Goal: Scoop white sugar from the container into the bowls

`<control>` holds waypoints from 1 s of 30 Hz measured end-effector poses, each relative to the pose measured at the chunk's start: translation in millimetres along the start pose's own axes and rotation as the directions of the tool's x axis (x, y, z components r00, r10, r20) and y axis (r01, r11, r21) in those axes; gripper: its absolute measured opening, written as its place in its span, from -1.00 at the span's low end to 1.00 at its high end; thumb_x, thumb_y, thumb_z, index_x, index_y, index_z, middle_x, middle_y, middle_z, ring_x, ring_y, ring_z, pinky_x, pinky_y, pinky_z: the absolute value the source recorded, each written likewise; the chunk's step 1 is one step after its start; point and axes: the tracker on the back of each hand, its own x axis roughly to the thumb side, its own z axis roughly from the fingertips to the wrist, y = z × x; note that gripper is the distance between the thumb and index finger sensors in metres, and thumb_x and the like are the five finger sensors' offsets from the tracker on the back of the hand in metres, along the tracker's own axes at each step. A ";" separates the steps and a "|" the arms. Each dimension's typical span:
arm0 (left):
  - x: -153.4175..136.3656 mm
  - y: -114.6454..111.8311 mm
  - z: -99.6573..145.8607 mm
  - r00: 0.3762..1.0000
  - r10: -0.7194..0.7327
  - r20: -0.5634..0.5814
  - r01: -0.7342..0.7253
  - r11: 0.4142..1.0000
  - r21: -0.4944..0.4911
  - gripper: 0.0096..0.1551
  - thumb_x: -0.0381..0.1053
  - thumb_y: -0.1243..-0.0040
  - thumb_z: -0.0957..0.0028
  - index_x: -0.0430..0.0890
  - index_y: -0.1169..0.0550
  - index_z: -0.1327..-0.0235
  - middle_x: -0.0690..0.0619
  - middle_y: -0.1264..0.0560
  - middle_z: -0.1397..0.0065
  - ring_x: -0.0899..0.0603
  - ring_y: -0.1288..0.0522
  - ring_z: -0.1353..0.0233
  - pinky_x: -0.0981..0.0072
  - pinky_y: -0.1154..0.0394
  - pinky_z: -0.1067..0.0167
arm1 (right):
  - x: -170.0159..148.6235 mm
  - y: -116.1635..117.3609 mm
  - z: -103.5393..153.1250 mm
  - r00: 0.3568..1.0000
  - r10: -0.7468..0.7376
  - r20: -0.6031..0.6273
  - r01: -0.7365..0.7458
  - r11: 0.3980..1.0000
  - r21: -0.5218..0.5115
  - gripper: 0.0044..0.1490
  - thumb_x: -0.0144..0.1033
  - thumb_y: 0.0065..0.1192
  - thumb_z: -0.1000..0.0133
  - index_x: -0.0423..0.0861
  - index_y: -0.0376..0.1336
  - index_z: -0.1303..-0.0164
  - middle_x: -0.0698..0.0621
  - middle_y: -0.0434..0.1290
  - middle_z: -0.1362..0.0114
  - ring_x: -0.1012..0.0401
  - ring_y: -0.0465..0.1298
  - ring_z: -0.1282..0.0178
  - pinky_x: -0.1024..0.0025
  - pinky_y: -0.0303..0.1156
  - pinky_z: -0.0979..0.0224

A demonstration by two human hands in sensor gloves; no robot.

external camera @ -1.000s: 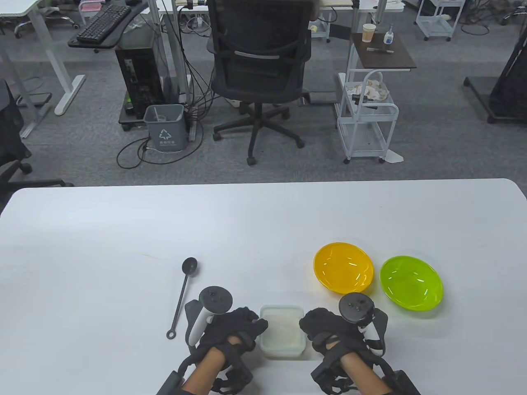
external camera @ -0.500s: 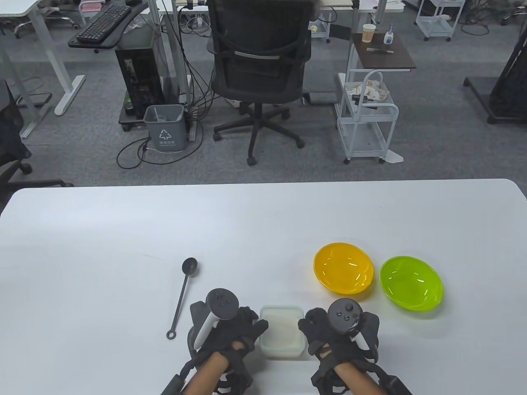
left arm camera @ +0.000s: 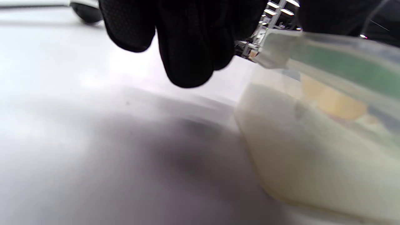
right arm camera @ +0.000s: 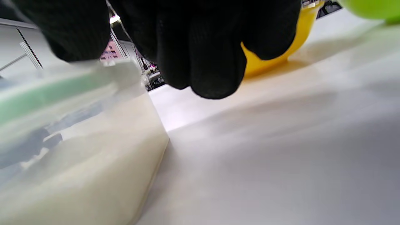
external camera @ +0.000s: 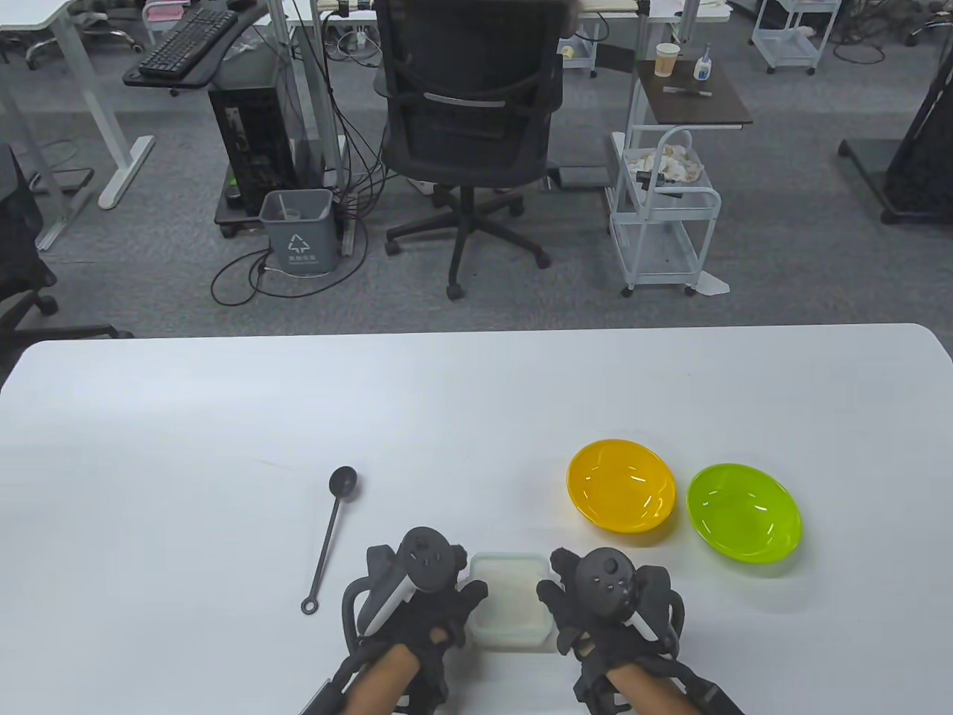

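A translucent rectangular container (external camera: 508, 598) of white sugar stands near the table's front edge. It fills the right of the left wrist view (left arm camera: 312, 150) and the left of the right wrist view (right arm camera: 78, 162), with a green band under its rim. My left hand (external camera: 465, 596) holds its left side and my right hand (external camera: 555, 596) holds its right side. In both wrist views a thumb lies over the rim and the other fingers (left arm camera: 187, 47) (right arm camera: 212, 56) hang just outside the wall. A black long-handled spoon (external camera: 331, 536) lies on the table left of my left hand.
An orange bowl (external camera: 622, 484) and a green bowl (external camera: 743, 512) stand side by side behind and to the right of my right hand. The orange bowl also shows in the right wrist view (right arm camera: 265, 62). The white table (external camera: 223, 447) ends behind them, facing an office chair (external camera: 469, 112).
Both hands have rolled and moved inward toward the container, so the trackers now sit closer to it. The container, spoon and bowls have not moved.
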 end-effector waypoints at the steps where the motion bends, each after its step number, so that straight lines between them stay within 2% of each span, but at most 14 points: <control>1: 3.3 2.1 0.9 0.999 -0.038 0.031 0.037 0.999 0.013 0.00 0.43 -0.17 0.16 0.11 -0.20 -0.57 0.06 -0.34 -0.57 -0.08 -0.56 -0.44 -0.13 -0.36 -0.47 | 0.4 -4.9 1.2 0.999 0.014 0.032 -0.014 1.000 -0.012 -0.17 0.14 0.25 -0.06 0.06 0.14 -0.52 -0.12 0.39 -0.48 0.01 0.56 -0.30 -0.05 0.28 -0.53; 2: 7.1 4.4 1.6 0.994 -0.075 0.074 0.075 0.997 0.010 0.04 0.46 -0.16 0.16 0.14 -0.15 -0.59 0.04 -0.25 -0.64 -0.10 -0.48 -0.52 -0.16 -0.29 -0.51 | 0.1 -11.6 2.8 0.997 0.048 0.067 -0.046 0.999 -0.024 -0.14 0.17 0.24 -0.05 0.10 0.11 -0.55 -0.13 0.32 -0.56 -0.02 0.51 -0.40 -0.10 0.21 -0.58; 6: 23.2 12.1 5.6 0.967 -0.195 0.165 0.197 0.980 0.003 0.13 0.56 -0.11 0.22 0.24 -0.06 -0.64 0.05 0.00 -0.76 -0.15 -0.22 -0.73 -0.26 -0.08 -0.62 | -3.2 -30.3 9.3 0.977 0.168 0.134 -0.156 0.983 -0.097 -0.06 0.25 0.24 -0.02 0.13 0.07 -0.59 -0.15 0.16 -0.68 -0.08 0.36 -0.57 -0.23 0.05 -0.65; 10: 42.6 11.2 8.2 0.916 -0.304 0.262 0.332 0.940 -0.071 0.21 0.62 -0.10 0.26 0.30 0.05 -0.66 0.12 0.17 -0.80 -0.16 0.01 -0.84 -0.32 0.12 -0.66 | -14.4 -47.3 16.9 0.915 0.369 0.166 -0.341 0.924 -0.176 0.01 0.36 0.18 0.01 0.18 0.00 -0.62 -0.12 0.05 -0.75 -0.11 0.22 -0.70 -0.28 -0.04 -0.67; 13: 51.5 3.5 5.4 0.902 -0.313 0.296 0.369 0.916 -0.155 0.26 0.63 -0.10 0.28 0.33 0.12 -0.66 0.14 0.27 -0.79 -0.16 0.15 -0.86 -0.33 0.23 -0.66 | -29.0 -54.6 22.2 0.873 0.462 0.160 -0.431 0.881 -0.194 0.06 0.41 0.14 0.02 0.20 -0.06 -0.65 -0.12 -0.04 -0.78 -0.12 0.12 -0.77 -0.30 -0.09 -0.68; 18: 52.6 -12.3 -3.8 0.909 -0.262 0.324 0.350 0.901 -0.256 0.35 0.63 -0.17 0.32 0.33 0.22 -0.63 0.17 0.39 -0.77 -0.15 0.32 -0.86 -0.32 0.34 -0.65 | -53.8 -59.4 27.1 0.868 0.482 0.120 -0.457 0.870 -0.188 0.11 0.45 0.11 0.04 0.20 -0.12 -0.66 -0.13 -0.11 -0.79 -0.13 0.04 -0.81 -0.32 -0.13 -0.68; 22: 52.6 -17.5 -4.8 0.898 -0.298 0.325 0.382 0.894 -0.236 0.38 0.60 -0.22 0.31 0.32 0.25 -0.61 0.18 0.39 -0.77 -0.13 0.32 -0.87 -0.31 0.31 -0.66 | -66.5 -52.4 28.0 0.880 0.463 0.104 -0.441 0.879 -0.180 0.12 0.45 0.11 0.04 0.20 -0.13 -0.66 -0.13 -0.12 -0.80 -0.13 0.02 -0.81 -0.33 -0.14 -0.68; 26: 53.0 -17.6 -4.9 0.902 -0.275 0.333 0.357 0.909 -0.217 0.34 0.53 -0.27 0.28 0.30 0.17 -0.64 0.17 0.29 -0.80 -0.16 0.19 -0.87 -0.30 0.27 -0.69 | -70.2 -46.2 23.5 0.909 0.407 0.091 -0.394 0.909 -0.132 0.12 0.44 0.12 0.04 0.19 -0.12 -0.66 -0.14 -0.12 -0.79 -0.14 0.02 -0.81 -0.33 -0.15 -0.68; 30: 53.0 -18.0 -5.4 0.900 -0.278 0.335 0.359 0.909 -0.210 0.33 0.53 -0.28 0.28 0.30 0.16 -0.64 0.17 0.27 -0.81 -0.16 0.17 -0.87 -0.28 0.26 -0.70 | -69.5 -46.4 22.8 0.912 0.402 0.086 -0.386 0.910 -0.152 0.11 0.45 0.12 0.04 0.19 -0.11 -0.66 -0.13 -0.11 -0.79 -0.13 0.03 -0.81 -0.33 -0.14 -0.68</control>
